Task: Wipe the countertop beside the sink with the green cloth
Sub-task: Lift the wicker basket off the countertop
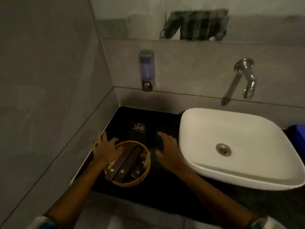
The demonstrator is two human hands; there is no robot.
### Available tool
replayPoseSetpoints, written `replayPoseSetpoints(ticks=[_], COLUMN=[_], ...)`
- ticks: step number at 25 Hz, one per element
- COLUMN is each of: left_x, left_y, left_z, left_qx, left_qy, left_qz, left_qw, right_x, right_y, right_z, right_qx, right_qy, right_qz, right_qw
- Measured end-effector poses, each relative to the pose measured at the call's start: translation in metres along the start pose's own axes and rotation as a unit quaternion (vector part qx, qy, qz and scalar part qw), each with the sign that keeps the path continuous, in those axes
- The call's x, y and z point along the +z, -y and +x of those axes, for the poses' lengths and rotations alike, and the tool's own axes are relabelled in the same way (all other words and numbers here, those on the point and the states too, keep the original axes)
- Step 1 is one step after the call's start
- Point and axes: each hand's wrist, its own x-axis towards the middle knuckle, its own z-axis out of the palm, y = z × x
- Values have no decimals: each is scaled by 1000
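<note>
The black countertop (148, 192) lies left of the white basin sink (234, 146). A patch of white specks (139, 128) sits on it near the back. A round wicker basket (142, 178) holding dark boxes stands at the left front of the counter. My left hand (105, 149) rests on the basket's left rim with fingers spread. Between the basket and the sink, my right hand (168, 151) hovers over the counter, fingers apart and holding nothing. No green cloth is in view.
A soap dispenser (146, 70) hangs on the back wall above the counter. A chrome tap (247, 76) juts from the wall over the sink. A blue object (297, 131) sits at the far right edge. Grey tiled walls close off the left and back.
</note>
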Motion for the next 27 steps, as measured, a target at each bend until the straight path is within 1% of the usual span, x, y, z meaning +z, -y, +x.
replayPoseSetpoints(ticks=[1, 2, 3, 4, 5, 6, 7, 8, 10, 11, 13, 14, 15, 17, 18, 20, 23, 24, 25, 27], left_x=[9, 12, 20, 22, 24, 24, 22, 21, 22, 21, 22, 24, 29, 47, 58, 75, 91, 92, 90, 76], left_y=[19, 30, 40, 44, 42, 39, 36, 34, 31, 25, 8, -4, -17, -44, -58, -85, -111, -116, -122, -138], left_z=[-7, -10, -14, -19, -21, -23, -24, -26, -37, -47, -67, -78, -87, -107, -115, -129, -140, -142, -143, -141], left_qx=[-46, -72, -100, -123, -138, -153, -156, -151, -123, -113, -86, -70, -58, -43, -40, -39, -60, -63, -56, -7], left_qy=[58, 96, 124, 129, 114, 93, 72, 56, 42, 53, 102, 128, 152, 179, 186, 204, 224, 217, 196, 109], left_qz=[-20, -71, -146, -248, -326, -372, -393, -392, -385, -402, -438, -442, -427, -390, -384, -387, -373, -356, -315, -191], left_qw=[997, 990, 976, 952, 928, 911, 903, 906, 914, 907, 889, 885, 889, 902, 903, 898, 898, 907, 927, 975], right_x=[17, 28, 41, 51, 61, 66, 69, 68, 58, 49, 23, 10, -3, -24, -33, -49, -63, -66, -72, -91], right_y=[-3, -4, -7, -6, -8, -9, -11, -14, -27, -35, -54, -63, -72, -88, -98, -116, -137, -141, -146, -155], right_z=[0, 2, 0, 1, 4, 4, 3, 0, -15, -26, -55, -71, -86, -114, -126, -145, -161, -163, -165, -165], right_qx=[69, 129, 183, 230, 263, 290, 311, 324, 324, 314, 309, 317, 329, 356, 364, 372, 387, 381, 370, 357], right_qy=[65, 128, 167, 182, 179, 167, 145, 119, 75, 64, 50, 47, 43, 31, 20, 3, 17, 22, 28, 34], right_qz=[55, 109, 152, 205, 256, 299, 336, 350, 349, 342, 328, 323, 313, 275, 252, 210, 163, 148, 128, 109], right_qw=[994, 977, 957, 934, 913, 894, 878, 871, 876, 883, 891, 890, 890, 893, 896, 904, 907, 912, 920, 927])
